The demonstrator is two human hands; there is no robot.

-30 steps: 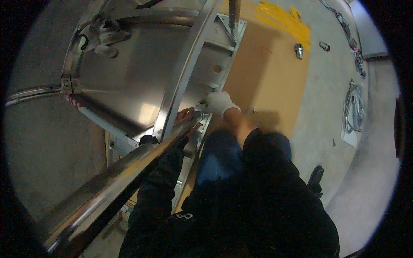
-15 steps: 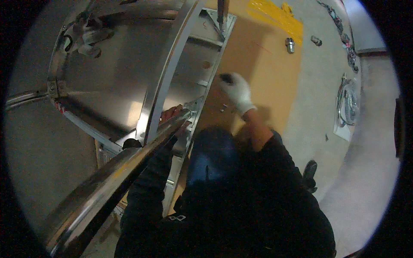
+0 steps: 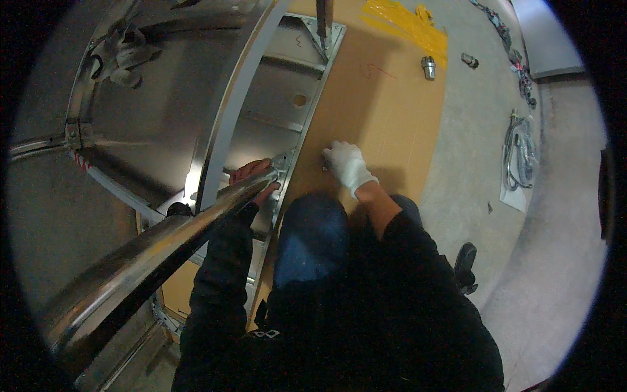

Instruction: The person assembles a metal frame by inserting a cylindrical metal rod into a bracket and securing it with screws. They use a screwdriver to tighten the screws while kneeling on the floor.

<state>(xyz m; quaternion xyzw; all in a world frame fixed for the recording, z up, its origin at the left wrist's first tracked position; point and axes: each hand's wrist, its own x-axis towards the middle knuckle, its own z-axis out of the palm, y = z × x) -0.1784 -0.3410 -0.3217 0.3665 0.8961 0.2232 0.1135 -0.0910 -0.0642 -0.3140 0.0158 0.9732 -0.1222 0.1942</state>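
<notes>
My bare left hand (image 3: pixel 251 175) is wrapped round the end of a long metal tube (image 3: pixel 176 245), where it meets a bracket (image 3: pixel 283 163) on the metal frame (image 3: pixel 307 119). The tube runs from there down to the lower left. My right hand (image 3: pixel 349 166), in a white glove, is low over the cardboard (image 3: pixel 392 111), its fingers curled down and together. A small metal fastener (image 3: pixel 324 168) shows beside its fingertips. Whatever lies under those fingers is hidden.
A grey work glove (image 3: pixel 124 59) rests on the sheet-metal panel at far left. Metal sockets (image 3: pixel 428 68) stand near yellow tape (image 3: pixel 411 26). A bagged coil of hose (image 3: pixel 520 157) lies on the floor at right, with a dark chain (image 3: pixel 506 42) beyond. An upright bar (image 3: pixel 324 29) rises from the frame.
My right hand has come down onto the cardboard where small fasteners were lying, and its fingers have closed. My left hand keeps its grip on the tube. The view has shifted slightly.
</notes>
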